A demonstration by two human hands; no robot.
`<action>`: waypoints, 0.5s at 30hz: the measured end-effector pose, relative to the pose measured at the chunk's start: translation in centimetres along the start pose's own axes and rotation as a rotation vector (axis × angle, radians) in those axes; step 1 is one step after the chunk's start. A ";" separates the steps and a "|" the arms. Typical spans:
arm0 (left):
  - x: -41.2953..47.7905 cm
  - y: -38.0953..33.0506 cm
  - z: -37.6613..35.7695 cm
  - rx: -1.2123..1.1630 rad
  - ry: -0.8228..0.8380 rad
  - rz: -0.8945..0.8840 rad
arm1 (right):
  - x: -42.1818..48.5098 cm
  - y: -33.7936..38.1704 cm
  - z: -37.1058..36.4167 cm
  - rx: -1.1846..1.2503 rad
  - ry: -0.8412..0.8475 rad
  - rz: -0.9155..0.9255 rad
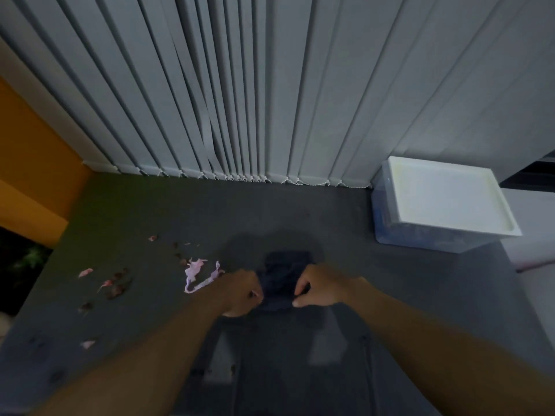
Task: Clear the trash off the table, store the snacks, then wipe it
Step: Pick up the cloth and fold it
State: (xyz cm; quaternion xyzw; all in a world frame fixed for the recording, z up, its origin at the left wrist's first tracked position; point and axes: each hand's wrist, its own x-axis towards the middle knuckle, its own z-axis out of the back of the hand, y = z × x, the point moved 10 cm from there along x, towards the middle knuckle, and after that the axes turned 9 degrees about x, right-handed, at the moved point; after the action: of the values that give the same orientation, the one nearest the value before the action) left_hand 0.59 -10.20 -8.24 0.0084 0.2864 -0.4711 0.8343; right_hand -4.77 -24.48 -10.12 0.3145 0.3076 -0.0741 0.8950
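Fold the dark cloth (280, 279) into a neat pad first, so it wipes well. The left hand (241, 292) and right hand (319, 288) are each curled tight, pinching one side of it, low in the middle of the frame. Pink scraps (196, 273) and brown crumbs (115, 288) lie on the surface (180, 211), at the lower left.

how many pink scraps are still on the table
About 5 pink scraps: a long strip beside the left hand, and small bits at. Dim light may hide more.
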 end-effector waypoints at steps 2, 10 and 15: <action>-0.2 0.5 -1.2 -0.003 0.024 0.017 | 0.5 -0.1 -0.8 0.037 -0.050 0.008; -0.1 3.0 -3.1 0.203 0.026 0.069 | 2.6 0.2 -2.1 -0.109 -0.190 -0.041; -1.0 4.8 -1.6 0.147 -0.058 0.141 | 2.4 3.2 0.8 0.010 -0.337 0.003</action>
State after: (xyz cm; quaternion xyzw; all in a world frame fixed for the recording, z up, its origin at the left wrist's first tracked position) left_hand 3.27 -6.33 -10.31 0.0760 0.2257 -0.4310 0.8704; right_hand -1.39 -22.31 -9.47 0.3024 0.1526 -0.1261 0.9324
